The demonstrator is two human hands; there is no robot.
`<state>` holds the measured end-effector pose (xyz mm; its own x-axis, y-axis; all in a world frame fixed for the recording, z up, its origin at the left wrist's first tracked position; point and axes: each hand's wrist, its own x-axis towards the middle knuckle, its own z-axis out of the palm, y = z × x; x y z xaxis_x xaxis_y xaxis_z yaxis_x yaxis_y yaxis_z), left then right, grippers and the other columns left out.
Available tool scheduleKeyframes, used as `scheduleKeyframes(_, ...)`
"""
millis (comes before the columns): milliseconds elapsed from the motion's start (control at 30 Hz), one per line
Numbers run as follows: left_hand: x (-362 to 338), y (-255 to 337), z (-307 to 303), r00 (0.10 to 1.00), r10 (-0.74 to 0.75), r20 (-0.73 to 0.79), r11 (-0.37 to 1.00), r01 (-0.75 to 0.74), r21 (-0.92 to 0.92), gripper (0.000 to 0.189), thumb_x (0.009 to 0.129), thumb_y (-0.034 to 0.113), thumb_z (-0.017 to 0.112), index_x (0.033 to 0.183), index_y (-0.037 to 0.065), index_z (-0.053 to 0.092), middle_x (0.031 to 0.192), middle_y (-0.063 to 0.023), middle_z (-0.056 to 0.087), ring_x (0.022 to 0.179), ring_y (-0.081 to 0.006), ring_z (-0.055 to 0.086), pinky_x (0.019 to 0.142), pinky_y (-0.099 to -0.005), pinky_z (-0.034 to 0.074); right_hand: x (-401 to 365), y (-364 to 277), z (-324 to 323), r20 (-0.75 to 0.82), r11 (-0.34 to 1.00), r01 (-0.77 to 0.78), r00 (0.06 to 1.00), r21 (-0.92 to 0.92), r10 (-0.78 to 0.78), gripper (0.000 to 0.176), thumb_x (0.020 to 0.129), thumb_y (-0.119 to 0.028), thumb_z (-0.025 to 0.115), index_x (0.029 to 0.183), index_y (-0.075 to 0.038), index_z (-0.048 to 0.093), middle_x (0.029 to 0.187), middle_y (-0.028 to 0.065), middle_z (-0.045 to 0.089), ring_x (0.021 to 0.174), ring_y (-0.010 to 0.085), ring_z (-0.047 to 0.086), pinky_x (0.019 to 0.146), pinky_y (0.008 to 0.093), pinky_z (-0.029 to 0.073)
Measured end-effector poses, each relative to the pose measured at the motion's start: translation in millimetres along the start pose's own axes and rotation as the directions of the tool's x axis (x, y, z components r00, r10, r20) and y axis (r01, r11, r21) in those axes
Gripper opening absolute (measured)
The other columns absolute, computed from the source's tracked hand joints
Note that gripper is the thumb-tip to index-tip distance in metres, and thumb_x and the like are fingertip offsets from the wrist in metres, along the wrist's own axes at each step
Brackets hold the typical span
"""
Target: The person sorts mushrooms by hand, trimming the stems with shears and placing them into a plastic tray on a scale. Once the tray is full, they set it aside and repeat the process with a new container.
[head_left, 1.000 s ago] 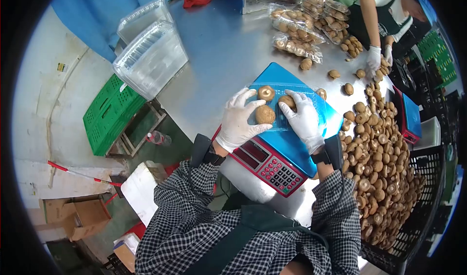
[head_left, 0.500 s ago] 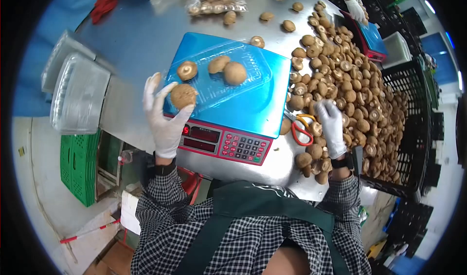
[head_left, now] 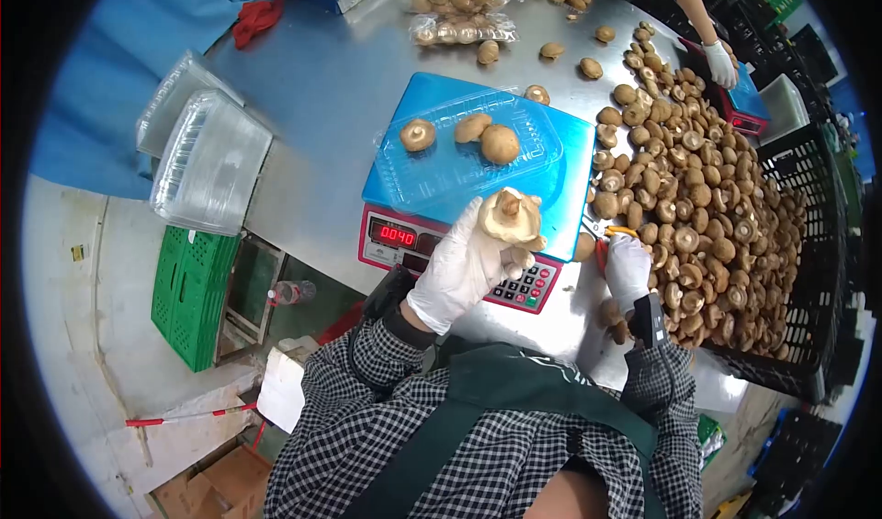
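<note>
In my left hand (head_left: 459, 276) is a shiitake mushroom (head_left: 511, 218), turned with its stem and pale underside up, just over the front edge of the scale (head_left: 478, 174). My right hand (head_left: 628, 266) is closed around the orange and red handles of a pair of scissors (head_left: 596, 228), whose blades point toward the scale; the fingers partly hide the handles. On the scale's blue plate lies a clear plastic tray (head_left: 432, 174) with three mushrooms (head_left: 500, 144) in it. The red display (head_left: 397, 234) reads 0.040. Both hands wear white gloves.
A large heap of mushrooms (head_left: 698, 207) spreads on the right, against a black crate (head_left: 822, 271). Stacked clear trays (head_left: 211, 165) stand at left. Packed mushrooms (head_left: 464, 28) and a red cloth (head_left: 256, 21) lie at the back. Another person's gloved hand (head_left: 720, 64) is beside a second scale (head_left: 749, 96).
My left hand has moved right and turned the mushroom underside up. My right hand has gone from beside the scissors onto their handles. The view has shifted.
</note>
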<state>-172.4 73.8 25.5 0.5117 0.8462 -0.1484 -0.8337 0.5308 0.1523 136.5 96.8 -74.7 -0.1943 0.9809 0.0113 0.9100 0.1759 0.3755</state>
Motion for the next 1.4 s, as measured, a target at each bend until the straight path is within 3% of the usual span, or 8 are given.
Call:
scheduleKeyframes(300,-7.7,-12.0,7.3,1.0,0.009,-0.017,0.996,-0.007,0.092,0.061,0.104,0.05,0.029,0.139,0.001,0.04,0.119,-0.0222,0.058,0.087,-0.0248,0.063,0.069,-0.0332,0.054,0.4,32.7,-20.5,0.032,0.941,0.107,0.992,0.321,-0.124,0.018,0.072,-0.018,0.064,0.085,-0.006,0.065,0.086,0.0114,0.065,0.092,0.0302,0.059,0.078,0.0444,0.046)
scheduleKeyframes(500,-2.4,-29.4,13.5,0.998,0.045,-0.043,0.972,-0.034,0.234,0.058,0.104,0.049,0.031,0.137,0.003,0.042,0.121,-0.0205,0.058,0.088,-0.0222,0.064,0.071,-0.0322,0.054,5.5,72.4,-25.4,-0.253,0.744,0.24,0.962,0.624,-0.098,0.021,0.068,-0.017,0.073,0.086,-0.009,0.068,0.098,0.009,0.064,0.105,0.032,0.055,0.097,0.0437,0.04)
scheduleKeyframes(633,2.5,-42.5,17.6,0.998,0.052,-0.029,0.958,-0.041,0.285,0.057,0.103,0.048,0.035,0.138,0.003,0.041,0.127,-0.0221,0.056,0.092,-0.0227,0.065,0.074,-0.0325,0.056,3.8,82.3,-23.5,-0.238,0.513,0.184,0.971,0.839,0.04,0.022,0.076,-0.008,0.071,0.098,-0.006,0.069,0.11,0.007,0.063,0.112,0.0275,0.055,0.104,0.0401,0.039)
scheduleKeyframes(700,5.0,-46.3,19.4,0.999,0.032,-0.031,0.968,-0.024,0.249,0.057,0.103,0.047,0.036,0.138,0.003,0.04,0.129,-0.0227,0.055,0.093,-0.0234,0.065,0.074,-0.0327,0.056,4.1,83.0,-25.6,0.045,-0.095,-0.033,0.992,0.995,0.121,0.03,0.084,-0.006,0.067,0.113,-0.004,0.064,0.116,0.0042,0.062,0.111,0.0206,0.057,0.099,0.0346,0.045)
scheduleKeyframes(800,6.5,-51.1,25.3,0.999,-0.018,-0.047,0.986,0.025,0.164,0.056,0.103,0.046,0.037,0.139,0.002,0.039,0.132,-0.0238,0.052,0.095,-0.0248,0.066,0.075,-0.0328,0.057,3.8,87.8,-37.5,0.148,-0.46,-0.089,0.984,0.883,0.094,0.038,0.091,-0.007,0.059,0.129,-0.003,0.054,0.114,0.0047,0.063,0.101,0.014,0.062,0.088,0.0281,0.052)
scheduleKeyframes(933,9.3,-60.0,27.3,0.999,-0.034,-0.012,0.995,0.035,0.091,0.054,0.103,0.044,0.038,0.137,0.002,0.04,0.132,-0.0232,0.052,0.095,-0.0267,0.065,0.074,-0.0342,0.057,-6.2,92.1,-45.4,0.106,-0.66,-0.005,0.988,0.751,0.112,0.033,0.094,-0.01,0.058,0.126,-0.002,0.052,0.109,0.0086,0.065,0.099,0.0174,0.066,0.084,0.0292,0.056)
scheduleKeyframes(1133,10.4,-75.2,35.4,0.998,0.028,0.063,0.962,-0.044,0.27,0.049,0.103,0.039,0.042,0.133,0.001,0.045,0.124,-0.0169,0.057,0.096,-0.0265,0.064,0.076,-0.0352,0.054,-57.2,86.1,-74.9,0.144,-0.59,-0.096,0.989,0.802,0.035,0.046,0.091,-0.017,0.063,0.131,-0.001,0.045,0.118,0.0109,0.062,0.099,0.0184,0.064,0.085,0.0296,0.055)
scheduleKeyframes(1400,16.3,-90.0,44.9,0.995,0.03,0.095,0.846,-0.075,0.527,0.047,0.102,0.035,0.043,0.134,0.0,0.044,0.118,-0.015,0.06,0.097,-0.0233,0.063,0.082,-0.0341,0.05,-162.2,40.2,-87.9,0.289,-0.781,-0.333,0.935,0.528,-0.204,0.063,0.08,-0.03,0.079,0.128,-0.004,0.047,0.108,0.0076,0.058,0.086,0.0126,0.055,0.075,0.023,0.046)
